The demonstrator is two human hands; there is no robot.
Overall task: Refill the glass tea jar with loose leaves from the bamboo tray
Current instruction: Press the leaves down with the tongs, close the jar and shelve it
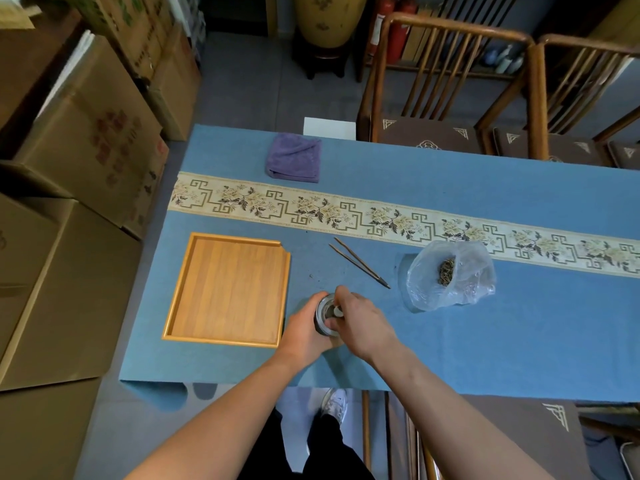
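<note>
The glass tea jar (323, 315) stands upright on the blue tablecloth, just right of the bamboo tray (227, 289). My left hand (306, 332) is wrapped around the jar's side. My right hand (360, 322) is over the jar's mouth, fingertips pinched on a small white piece at the top; whether this is a lid knob I cannot tell. The tray's floor is bare wood with no leaves visible on it. Dark contents show through the jar's glass.
Dark wooden tweezers (360, 263) lie behind the jar. A clear plastic bag (450, 277) holding loose tea leaves sits to the right. A folded purple cloth (294, 157) lies at the far side. Chairs stand beyond the table, cardboard boxes at the left.
</note>
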